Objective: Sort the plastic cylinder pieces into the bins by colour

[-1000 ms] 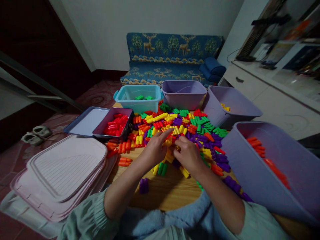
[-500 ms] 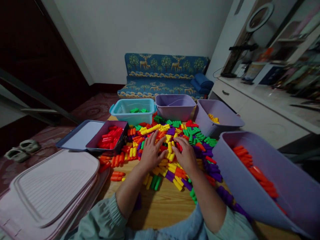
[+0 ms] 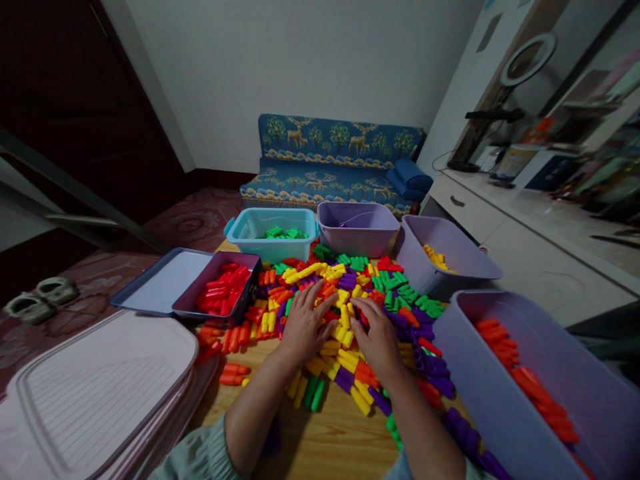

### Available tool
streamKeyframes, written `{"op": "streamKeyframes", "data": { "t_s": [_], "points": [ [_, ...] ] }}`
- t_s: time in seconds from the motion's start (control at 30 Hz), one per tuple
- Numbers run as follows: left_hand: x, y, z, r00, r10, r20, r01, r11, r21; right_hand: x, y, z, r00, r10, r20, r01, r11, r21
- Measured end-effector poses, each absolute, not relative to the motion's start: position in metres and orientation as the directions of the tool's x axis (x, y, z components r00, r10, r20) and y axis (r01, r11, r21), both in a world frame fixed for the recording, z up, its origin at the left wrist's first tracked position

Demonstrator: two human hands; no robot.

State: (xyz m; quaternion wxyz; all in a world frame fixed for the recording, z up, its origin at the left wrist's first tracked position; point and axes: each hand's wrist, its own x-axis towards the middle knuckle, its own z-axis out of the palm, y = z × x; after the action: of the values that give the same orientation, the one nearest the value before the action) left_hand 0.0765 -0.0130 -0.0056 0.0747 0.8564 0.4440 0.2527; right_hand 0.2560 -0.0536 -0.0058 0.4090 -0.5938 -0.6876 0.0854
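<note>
Lying between left grip (image 3: 304, 325) and right grip (image 3: 379, 333), both loosely spread: yellow blocks (image 3: 345, 317)

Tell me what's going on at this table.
A person has the left hand and right hand at a heap of colourful plastic pieces on a wooden table. Both hands are open, either side of some yellow pieces. Around the heap, green pieces lie in the turquoise bin, and red pieces in the open case.
</note>
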Motion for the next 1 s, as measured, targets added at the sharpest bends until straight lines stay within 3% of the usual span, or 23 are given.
{"op": "streamKeyframes", "data": {
  "t_s": [0.17,0.33,0.43,0.6,0.8,1.0],
  "points": [
    [0.068,-0.005,0.008,0.478,0.810,0.341,0.670,-0.587,0.455,0.249,-0.046,0.016,0.020,0.884,0.467,0.746,0.298,-0.595],
    [0.059,0.007,0.036,0.428,0.854,0.297,0.655,-0.519,0.549,0.240,-0.030,0.034,-0.093,0.929,0.359,0.860,0.257,-0.441],
    [0.056,0.021,0.046,0.356,0.888,0.290,0.726,-0.458,0.512,0.236,-0.024,0.031,-0.136,0.944,0.299,0.899,0.245,-0.363],
    [0.052,0.054,0.033,0.219,0.933,0.285,0.825,-0.333,0.456,0.232,-0.023,0.021,-0.113,0.951,0.288,0.913,0.214,-0.348],
    [0.056,0.082,0.016,0.308,0.940,0.145,0.898,-0.338,0.283,0.235,-0.022,0.015,-0.087,0.947,0.309,0.896,0.211,-0.392],
    [0.058,0.081,0.018,0.320,0.934,0.158,0.901,-0.352,0.256,0.236,-0.022,0.009,-0.055,0.939,0.340,0.879,0.207,-0.430]
  ]
}}
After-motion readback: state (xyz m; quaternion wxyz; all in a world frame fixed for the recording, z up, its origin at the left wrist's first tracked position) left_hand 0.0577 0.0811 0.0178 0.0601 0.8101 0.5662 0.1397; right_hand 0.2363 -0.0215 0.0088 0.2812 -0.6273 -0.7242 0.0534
